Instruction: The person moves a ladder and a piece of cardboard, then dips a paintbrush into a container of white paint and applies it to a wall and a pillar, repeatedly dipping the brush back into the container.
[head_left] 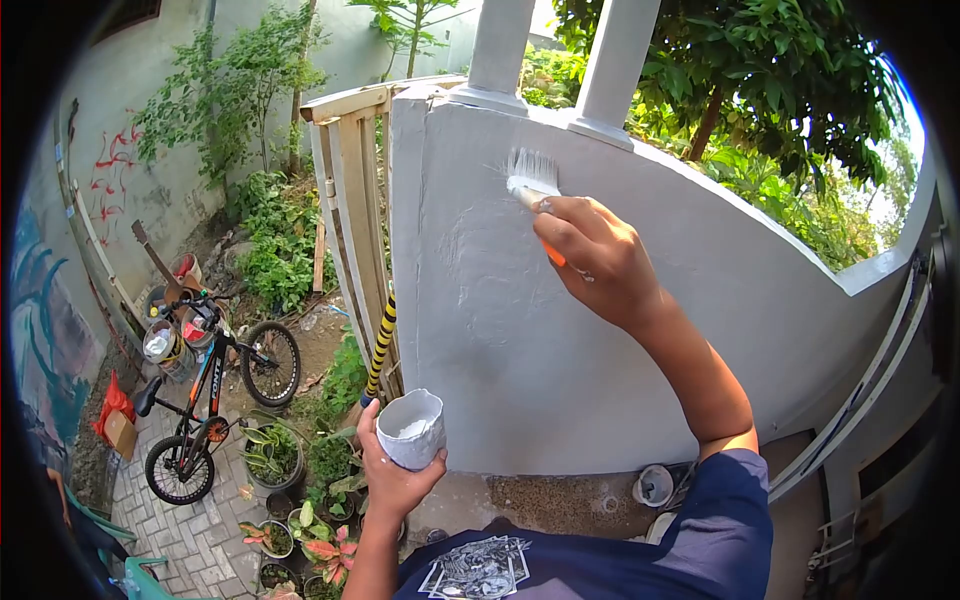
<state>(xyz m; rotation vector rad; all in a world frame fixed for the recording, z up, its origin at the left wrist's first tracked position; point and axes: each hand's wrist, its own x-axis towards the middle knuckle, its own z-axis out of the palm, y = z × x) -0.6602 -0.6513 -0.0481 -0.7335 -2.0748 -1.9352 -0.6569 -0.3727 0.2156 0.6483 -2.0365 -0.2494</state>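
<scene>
In the head view, my right hand (600,258) is closed around the orange handle of a paintbrush (535,180). The brush's white-coated bristles rest against the upper part of a pale grey wall (500,270), just below its top edge. Lower down, my left hand (400,480) grips a paint cup (412,430) with its fingers and thumb around the sides. White paint shows inside the cup, and its outside is streaked with dried paint. Uneven, rough patches mark the wall below the brush.
A wooden gate (350,200) stands left of the wall, with a yellow-and-black striped pole (382,340) beside it. Further left are a bicycle (210,400) and potted plants (272,455). A paint-stained bucket (653,486) sits at the wall's foot. Two pillars (615,70) rise from the wall's top.
</scene>
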